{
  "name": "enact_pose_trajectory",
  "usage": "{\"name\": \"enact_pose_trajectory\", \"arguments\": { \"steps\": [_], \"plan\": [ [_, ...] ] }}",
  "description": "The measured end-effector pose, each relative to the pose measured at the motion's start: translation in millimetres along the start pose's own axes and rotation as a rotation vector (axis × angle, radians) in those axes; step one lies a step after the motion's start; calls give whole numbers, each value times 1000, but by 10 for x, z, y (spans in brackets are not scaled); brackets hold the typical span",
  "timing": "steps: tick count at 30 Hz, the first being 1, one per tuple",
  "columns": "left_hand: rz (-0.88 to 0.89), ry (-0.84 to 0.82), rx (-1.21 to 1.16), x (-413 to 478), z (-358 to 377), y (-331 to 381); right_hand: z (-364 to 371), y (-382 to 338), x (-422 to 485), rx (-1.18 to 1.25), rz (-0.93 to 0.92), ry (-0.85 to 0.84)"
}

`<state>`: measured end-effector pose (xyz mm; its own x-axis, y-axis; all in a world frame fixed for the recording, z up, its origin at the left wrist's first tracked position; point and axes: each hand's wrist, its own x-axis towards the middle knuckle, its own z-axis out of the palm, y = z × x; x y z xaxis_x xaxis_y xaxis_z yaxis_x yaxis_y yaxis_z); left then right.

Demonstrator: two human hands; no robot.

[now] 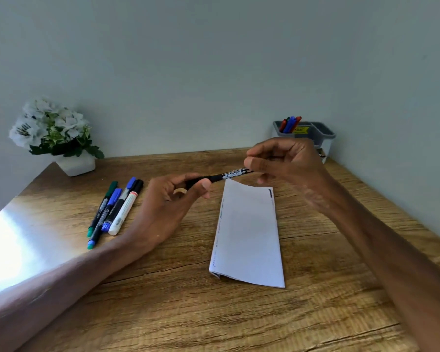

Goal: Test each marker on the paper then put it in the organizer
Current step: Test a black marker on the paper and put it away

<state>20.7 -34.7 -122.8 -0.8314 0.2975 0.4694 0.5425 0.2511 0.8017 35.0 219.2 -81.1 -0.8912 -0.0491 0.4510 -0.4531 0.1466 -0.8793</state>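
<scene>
At mid-frame, just above the far end of the paper (249, 235), I hold a black marker (229, 174) by both ends, left hand (168, 207) curled round one, right hand (285, 161) pinching the other, with spare markers (114, 209) lying at left and the organizer (323, 138) at upper right.

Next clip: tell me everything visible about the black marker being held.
The black marker is a slim dark barrel, plastic by its look, with white print along its middle. It is held in the air near the far edge of the paper, nearly level, rising slightly rightward. The left hand grips one end, the right hand pinches the other; fingers hide both tips.
</scene>
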Motion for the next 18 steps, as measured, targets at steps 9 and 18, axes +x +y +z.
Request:
{"name": "enact_pose_trajectory", "arguments": {
  "steps": [9, 18],
  "plan": [
    [138, 42, -62, 546, 416, 292, -158, 59, 25, -589, -140, -25],
    [89, -243, 254, 1172, 781, 86, -662, 119, 111, -809, -120, 299]
  ]
}}
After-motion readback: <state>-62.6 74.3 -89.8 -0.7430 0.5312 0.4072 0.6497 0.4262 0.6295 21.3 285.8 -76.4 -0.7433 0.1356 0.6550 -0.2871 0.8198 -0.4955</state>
